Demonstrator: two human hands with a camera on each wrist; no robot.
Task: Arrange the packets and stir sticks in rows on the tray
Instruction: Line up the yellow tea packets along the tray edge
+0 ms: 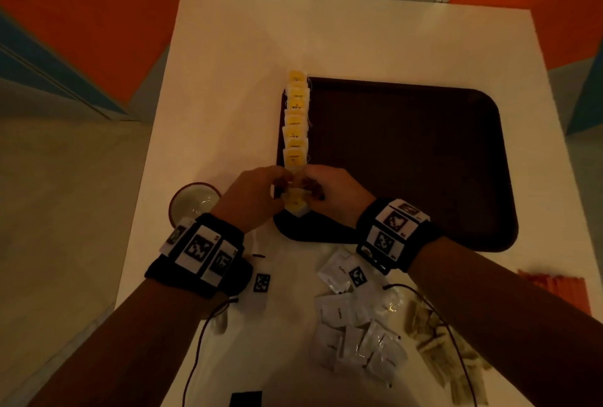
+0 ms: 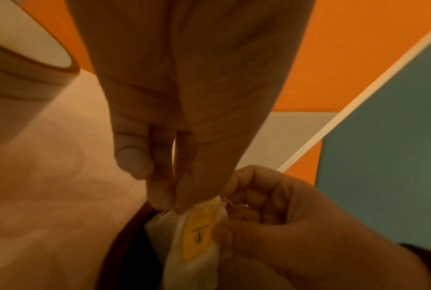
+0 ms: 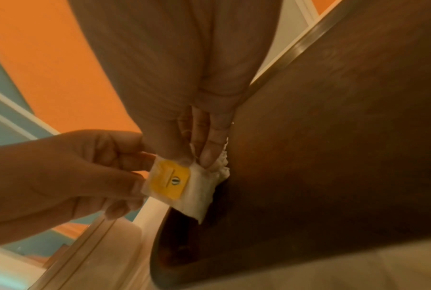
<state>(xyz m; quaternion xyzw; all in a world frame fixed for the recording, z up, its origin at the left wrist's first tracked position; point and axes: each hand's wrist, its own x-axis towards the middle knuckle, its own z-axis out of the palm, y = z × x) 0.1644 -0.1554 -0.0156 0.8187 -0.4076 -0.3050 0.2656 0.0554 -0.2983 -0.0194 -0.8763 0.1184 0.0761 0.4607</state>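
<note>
- Head view: the left hand (image 1: 253, 196) and the right hand (image 1: 336, 189) meet over the near left corner of the dark brown rectangular plastic tray (image 1: 408, 162), both pinching one white paper tea bag with a yellow label (image 1: 296, 202). A row of yellow-labelled tea bags (image 1: 296, 119) runs along the tray's left edge, overlapping one another. The tray lies on a white table (image 1: 235, 64). A pile of white square packets (image 1: 354, 318) lies near the table's front edge, with pale stir sticks (image 1: 437, 341) just to its right. A white round cup with a red rim (image 1: 192, 202) stands left of the left hand.
- Left wrist view: the left hand's fingertips (image 2: 184, 194) pinch the tea bag's top corner; the right hand's curled fingers and thumb grip its other side.
- Right wrist view: the right hand's fingertips (image 3: 209, 155) pinch the bag's crumpled edge, and the left hand's thumb and fingers clamp the opposite edge, above the tray's rim.
</note>
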